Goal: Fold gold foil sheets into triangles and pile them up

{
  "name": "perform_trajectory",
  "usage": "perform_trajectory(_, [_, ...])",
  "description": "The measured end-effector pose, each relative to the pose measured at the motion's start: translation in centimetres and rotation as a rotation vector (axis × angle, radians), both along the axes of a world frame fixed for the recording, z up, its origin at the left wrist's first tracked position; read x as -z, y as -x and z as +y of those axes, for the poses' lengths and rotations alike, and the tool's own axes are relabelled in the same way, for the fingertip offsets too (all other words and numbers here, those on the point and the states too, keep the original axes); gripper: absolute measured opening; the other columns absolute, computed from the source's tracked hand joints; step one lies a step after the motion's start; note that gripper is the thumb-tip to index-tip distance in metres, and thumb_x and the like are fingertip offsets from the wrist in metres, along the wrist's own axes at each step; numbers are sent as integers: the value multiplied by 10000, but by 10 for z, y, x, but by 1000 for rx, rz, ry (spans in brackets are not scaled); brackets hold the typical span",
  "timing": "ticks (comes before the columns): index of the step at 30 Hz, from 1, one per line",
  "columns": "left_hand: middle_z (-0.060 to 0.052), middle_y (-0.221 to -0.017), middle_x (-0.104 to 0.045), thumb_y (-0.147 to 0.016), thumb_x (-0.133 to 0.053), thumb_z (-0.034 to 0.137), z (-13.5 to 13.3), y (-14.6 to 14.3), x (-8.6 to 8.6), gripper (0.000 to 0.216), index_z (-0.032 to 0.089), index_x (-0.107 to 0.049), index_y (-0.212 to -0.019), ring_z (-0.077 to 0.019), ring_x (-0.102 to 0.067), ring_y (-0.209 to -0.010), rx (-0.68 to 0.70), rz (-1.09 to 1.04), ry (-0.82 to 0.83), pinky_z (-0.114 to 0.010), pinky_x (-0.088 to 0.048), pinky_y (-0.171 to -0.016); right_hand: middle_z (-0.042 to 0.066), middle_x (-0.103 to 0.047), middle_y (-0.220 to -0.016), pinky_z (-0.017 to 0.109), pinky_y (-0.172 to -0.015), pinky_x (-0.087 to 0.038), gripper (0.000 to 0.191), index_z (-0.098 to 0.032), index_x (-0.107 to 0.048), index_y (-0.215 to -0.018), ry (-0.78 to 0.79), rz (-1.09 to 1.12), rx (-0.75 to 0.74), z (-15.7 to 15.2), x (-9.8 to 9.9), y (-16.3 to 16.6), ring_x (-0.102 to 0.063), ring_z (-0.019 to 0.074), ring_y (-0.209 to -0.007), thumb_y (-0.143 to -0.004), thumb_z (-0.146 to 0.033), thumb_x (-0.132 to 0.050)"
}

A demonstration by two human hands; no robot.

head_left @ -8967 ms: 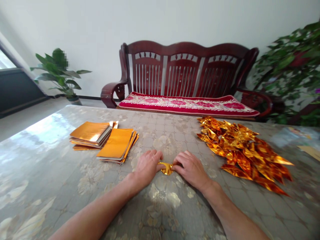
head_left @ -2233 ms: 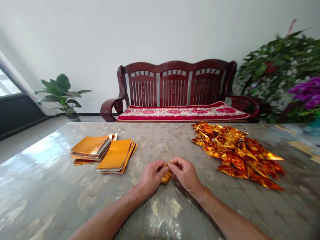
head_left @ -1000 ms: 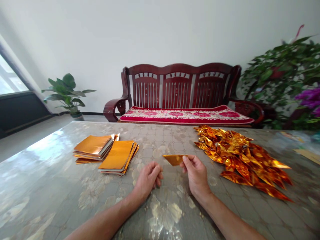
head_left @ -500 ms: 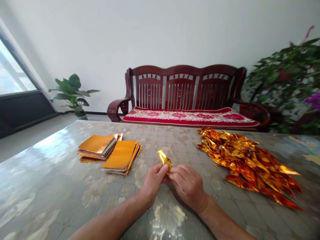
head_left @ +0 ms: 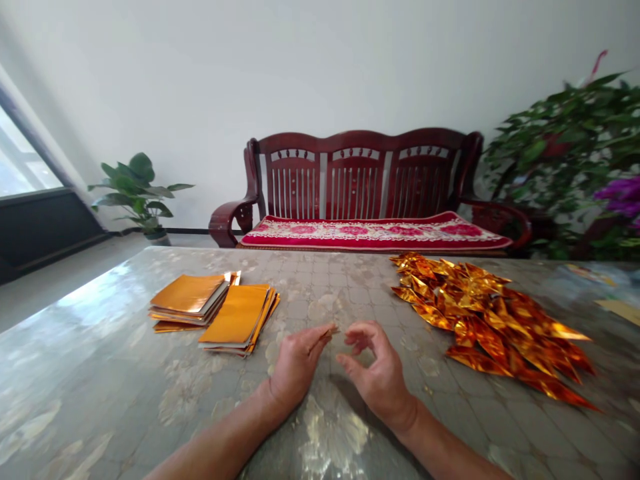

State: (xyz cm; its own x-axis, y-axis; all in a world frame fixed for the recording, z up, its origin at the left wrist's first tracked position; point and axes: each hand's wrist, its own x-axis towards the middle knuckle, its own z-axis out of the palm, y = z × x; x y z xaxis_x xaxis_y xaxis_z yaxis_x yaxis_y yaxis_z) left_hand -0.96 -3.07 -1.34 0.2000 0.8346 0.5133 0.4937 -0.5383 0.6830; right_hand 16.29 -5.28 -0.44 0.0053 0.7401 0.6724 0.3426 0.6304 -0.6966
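My left hand [head_left: 296,363] rests low over the table and pinches a small folded gold foil piece [head_left: 329,331], seen almost edge-on at its fingertips. My right hand [head_left: 374,377] hovers just right of it, thumb and curled fingers apart, with nothing in them. A heap of folded gold foil pieces [head_left: 493,320] lies to the right of my right hand. Two stacks of flat gold paper sheets [head_left: 187,295] [head_left: 241,312] lie to the left, beyond my left hand.
The table [head_left: 100,373] has a glossy marbled top. Behind it stands a dark red wooden bench [head_left: 365,173] with a red cushion. A potted plant [head_left: 137,193] is at the back left and a leafy plant with purple flowers [head_left: 575,153] at the right.
My right hand held the foil piece up alone, then both hands pinched it together. Now my right hand has let go and only my left hand keeps it.
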Motion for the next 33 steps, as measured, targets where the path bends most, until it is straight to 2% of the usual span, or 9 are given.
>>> perform_trajectory(2, [-42,-978,-786,-963,-531,262,0,2,1,254,252,-726,-1126,-170,-733,-841,-15,84,-102,-254,-580,-766,22,-610,-923,278,-654,-528,335,-236,-556,-1030,1,76,2,0,-2,1,-602,166,-774,-768,-285,-759])
perform_trajectory(5, [-53,-975,-781,-969,-523,240,0,4,-2,271,241,-700,-1174,-164,-732,-848,-15,195,-247,-249,-591,-761,19,-594,-887,279,-655,-505,260,-230,-569,-919,-30,65,11,-1,-8,1,-574,167,-773,-779,-333,-763])
perform_trajectory(11, [-92,-1031,-770,-984,-494,223,-4,3,-11,280,191,-670,-1198,-182,-736,-861,13,319,-445,-271,-597,-753,-3,-589,-772,302,-701,-477,188,-232,-547,-779,-98,-24,16,-4,-18,0,-569,171,-751,-812,-255,-731])
perform_trajectory(20, [-92,-1076,-766,-982,-490,197,-8,5,-13,299,208,-668,-1221,-176,-733,-896,3,334,-503,-269,-581,-778,11,-635,-762,338,-708,-469,117,-241,-572,-791,-131,-84,46,-11,-23,2,-582,192,-758,-842,-236,-677])
perform_trajectory(27, [-75,-1097,-765,-979,-495,168,-9,3,-17,279,207,-668,-1194,-182,-728,-884,9,328,-509,-275,-547,-751,11,-632,-768,352,-725,-459,118,-243,-569,-787,-149,-101,37,-14,-28,3,-566,193,-784,-851,-150,-604])
perform_trajectory(33, [-67,-1037,-766,-987,-484,177,-12,-1,-15,268,198,-638,-1206,-169,-712,-870,75,274,-423,-269,-526,-763,7,-648,-791,358,-735,-460,122,-247,-588,-825,-179,-116,-9,-14,-30,0,-569,188,-793,-876,-136,-583])
